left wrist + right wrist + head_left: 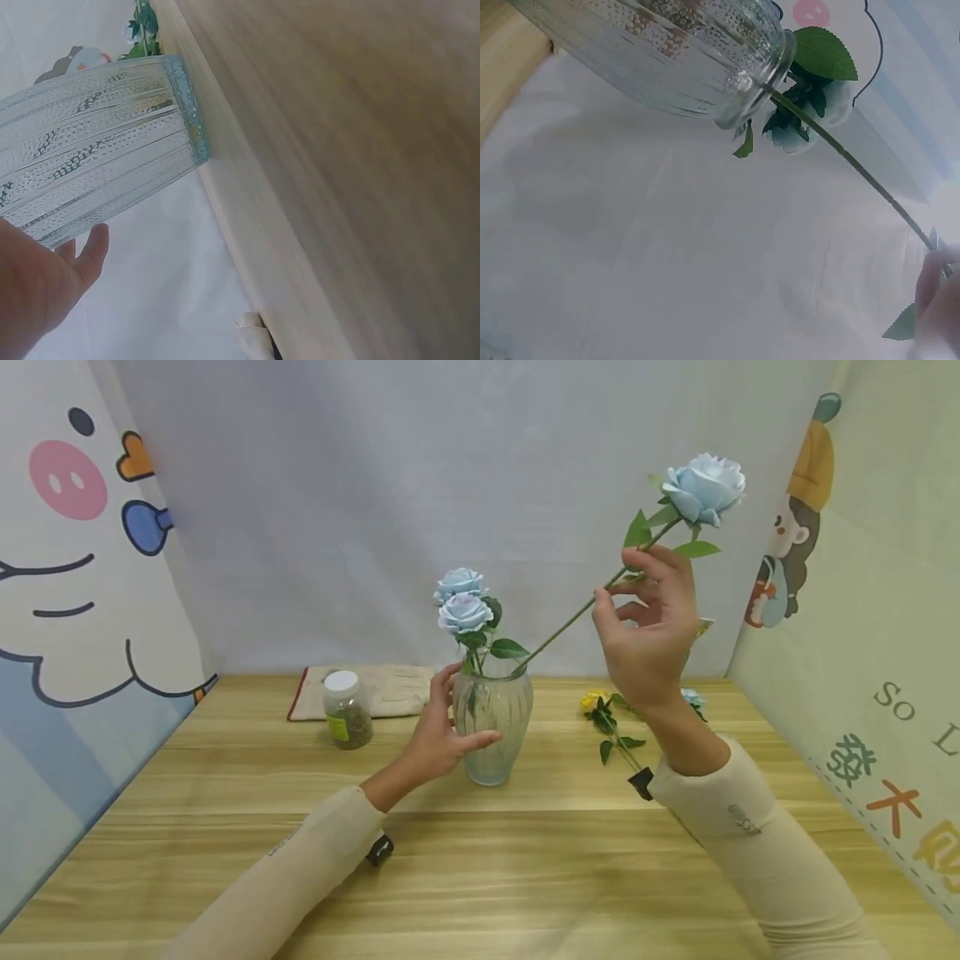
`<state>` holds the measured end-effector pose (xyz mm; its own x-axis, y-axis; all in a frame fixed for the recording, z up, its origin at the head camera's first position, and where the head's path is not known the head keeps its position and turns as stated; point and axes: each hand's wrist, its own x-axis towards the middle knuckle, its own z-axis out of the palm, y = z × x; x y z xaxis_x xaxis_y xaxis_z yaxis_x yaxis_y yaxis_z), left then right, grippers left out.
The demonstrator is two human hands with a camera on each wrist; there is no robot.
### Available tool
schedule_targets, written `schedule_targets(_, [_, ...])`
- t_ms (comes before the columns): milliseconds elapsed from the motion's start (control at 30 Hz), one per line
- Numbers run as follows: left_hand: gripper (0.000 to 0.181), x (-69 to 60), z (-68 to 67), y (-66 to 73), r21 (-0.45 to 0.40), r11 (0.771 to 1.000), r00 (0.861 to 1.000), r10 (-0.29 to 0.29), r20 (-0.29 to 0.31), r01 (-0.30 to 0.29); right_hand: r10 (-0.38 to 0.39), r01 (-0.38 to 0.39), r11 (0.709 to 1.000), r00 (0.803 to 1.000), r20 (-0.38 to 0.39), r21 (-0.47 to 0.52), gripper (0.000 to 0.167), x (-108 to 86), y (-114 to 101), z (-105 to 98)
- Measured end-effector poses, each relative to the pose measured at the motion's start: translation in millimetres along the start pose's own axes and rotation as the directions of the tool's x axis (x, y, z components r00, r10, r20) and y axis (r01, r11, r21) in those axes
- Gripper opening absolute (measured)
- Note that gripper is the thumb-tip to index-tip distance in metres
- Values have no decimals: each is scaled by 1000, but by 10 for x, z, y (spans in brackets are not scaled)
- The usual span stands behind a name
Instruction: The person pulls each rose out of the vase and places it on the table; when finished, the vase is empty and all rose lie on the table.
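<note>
My right hand (651, 622) pinches the green stem (855, 166) of a pale blue rose (705, 489). The stem slants down to the left, and its lower end is at the mouth of the ribbed glass vase (493, 727). Two more blue roses (464, 613) stand in the vase, leaning left. My left hand (442, 735) is curved round the vase's left side, with the thumb across its front. In the left wrist view the vase (105, 142) shows its base on the wooden table, and part of the left hand (45, 285) lies against its wall.
A white-lidded jar (347, 710) stands left of the vase, in front of a cream glove (390, 691) with red edging. On the right of the table (480, 877) lie a yellow flower (595, 700) and another blue one (693, 697). Printed curtains hang at both sides.
</note>
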<state>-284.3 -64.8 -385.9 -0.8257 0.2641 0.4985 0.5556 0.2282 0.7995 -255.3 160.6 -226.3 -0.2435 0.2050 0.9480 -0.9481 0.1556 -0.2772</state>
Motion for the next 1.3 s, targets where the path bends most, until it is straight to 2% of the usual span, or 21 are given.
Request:
schedule_targets(200, [107, 0, 4, 4, 4, 1000, 1000, -7, -4, 7, -112, 113, 994, 991, -68, 6, 34, 66, -122, -67])
schedule_targets(300, [105, -7, -3, 4, 10, 1000, 1000, -5, -6, 5, -128, 129, 992, 988, -85, 12, 33, 71, -181, -105])
schedule_targets(733, [102, -12, -1, 5, 23, 1000, 1000, 21, 2, -21, -106, 105, 993, 994, -29, -51, 38, -10, -269, -377])
schedule_targets(933, [103, 0, 5, 43, 32, 999, 1000, -6, 3, 6, -104, 105, 989, 994, 10, -107, 38, -57, -256, -522])
schedule_targets(1100, [103, 8, 8, 74, 35, 999, 1000, -28, 13, 28, -70, 78, 985, 996, 54, -157, 39, -109, -227, -640])
schedule_targets(1300, [104, 2, 7, 23, 25, 999, 1000, -23, 5, 22, 9, 13, 987, 991, 137, -157, 41, -184, -158, -747])
